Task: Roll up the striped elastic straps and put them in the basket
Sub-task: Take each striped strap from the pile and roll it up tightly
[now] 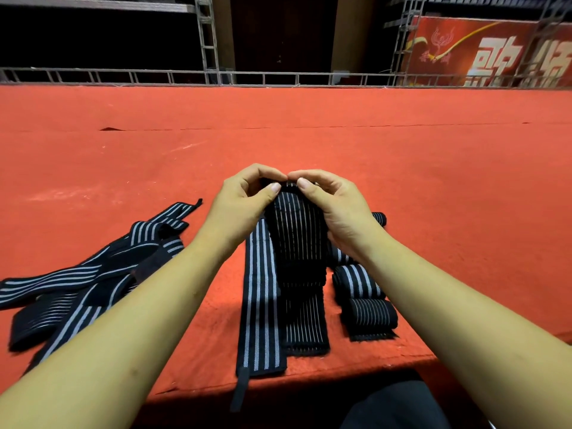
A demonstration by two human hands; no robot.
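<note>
Above the red table (402, 181), pinching the far end of a striped strap (297, 243) with left hand (244, 202) and right hand (337, 209). Fingers curled, thumbs on top, forearms angled inward.

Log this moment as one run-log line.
phase: roll start | left hand: pinches far end of thin-striped strap | right hand: pinches same end | rolled straps: beside right wrist | basket: not in view

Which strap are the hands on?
The thin-striped strap in the middle: left hand and right hand pinch its far end. Other straps lie unheld.
</note>
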